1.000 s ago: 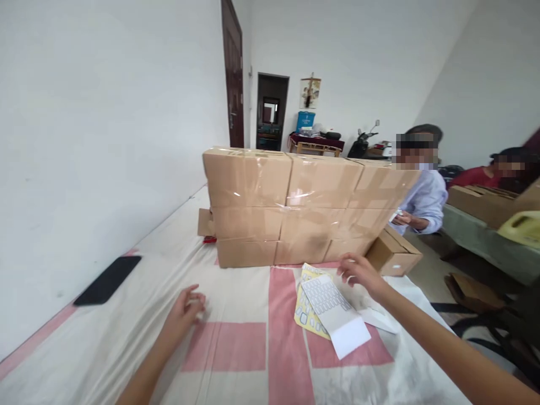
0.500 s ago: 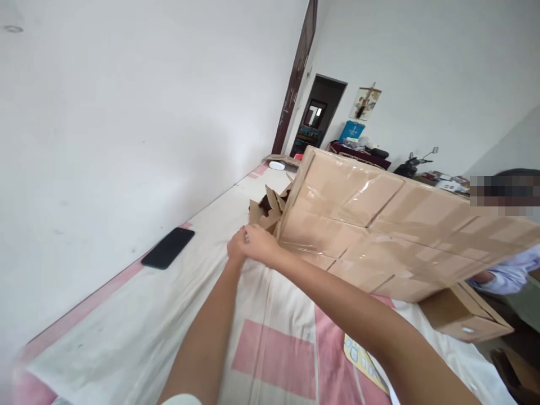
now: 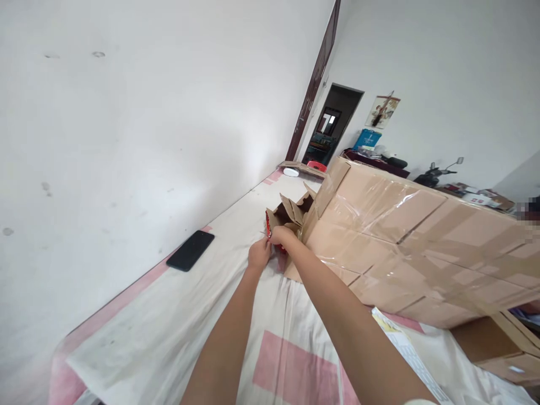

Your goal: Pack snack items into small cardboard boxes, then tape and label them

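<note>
A small open cardboard box (image 3: 293,209), brown inside with a red printed outer side, stands on the cloth at the left end of the taped cartons. My left hand (image 3: 259,253) is closed at this box's near left edge, its fingertips pinching near the red side. Close beside it, my right hand (image 3: 283,236) is closed on the same edge, its fingers partly hidden behind the hand. Raised flaps stick up beyond both hands. What lies inside the box cannot be made out.
A wide block of taped cartons (image 3: 379,242) stands to the right. A black phone (image 3: 190,250) lies along the wall at left. A white round lid-like thing (image 3: 291,172) sits at the far end. An open carton (image 3: 493,343) and a printed sheet (image 3: 405,349) are at lower right.
My hands have moved slightly apart, and the red side of the small box now shows between them. The view has shifted left, so things appear farther right.
</note>
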Available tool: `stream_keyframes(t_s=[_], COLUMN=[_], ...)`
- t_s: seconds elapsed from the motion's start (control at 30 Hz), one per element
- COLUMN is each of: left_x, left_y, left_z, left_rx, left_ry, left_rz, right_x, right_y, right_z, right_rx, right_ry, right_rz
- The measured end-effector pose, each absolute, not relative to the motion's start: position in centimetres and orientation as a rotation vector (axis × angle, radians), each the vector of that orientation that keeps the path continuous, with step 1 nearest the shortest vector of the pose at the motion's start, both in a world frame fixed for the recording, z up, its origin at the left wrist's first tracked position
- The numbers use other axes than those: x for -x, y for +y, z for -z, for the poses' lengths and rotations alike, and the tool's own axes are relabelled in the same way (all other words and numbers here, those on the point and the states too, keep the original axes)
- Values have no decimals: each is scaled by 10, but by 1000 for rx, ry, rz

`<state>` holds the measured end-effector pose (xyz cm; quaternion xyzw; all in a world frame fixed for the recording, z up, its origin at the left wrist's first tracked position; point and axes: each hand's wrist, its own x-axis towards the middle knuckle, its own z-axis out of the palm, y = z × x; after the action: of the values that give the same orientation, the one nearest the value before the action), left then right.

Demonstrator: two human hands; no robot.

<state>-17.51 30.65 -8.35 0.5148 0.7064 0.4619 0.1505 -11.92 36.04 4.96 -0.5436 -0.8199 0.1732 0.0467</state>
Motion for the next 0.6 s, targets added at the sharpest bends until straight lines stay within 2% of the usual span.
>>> stream_keyframes(t_s=[0.13, 0.3, 0.47, 0.6], left_x=[174, 172, 187, 151], left_y=[300, 255, 180, 94], left_z=[83, 69, 30, 12], left_rx=[-1412, -1456, -1463, -1539], left_ry=[2062, 2116, 2288, 2406], left_rz=[-1383, -1588, -1846, -1842], right_x=[117, 108, 83, 25], right_y=[331, 287, 242, 191], right_z=[-44, -52, -68, -73], right_rx=[1589, 1240, 865, 621], right_ry=[-2405, -2128, -1892, -1757], right_rz=[-637, -816, -1154, -1419])
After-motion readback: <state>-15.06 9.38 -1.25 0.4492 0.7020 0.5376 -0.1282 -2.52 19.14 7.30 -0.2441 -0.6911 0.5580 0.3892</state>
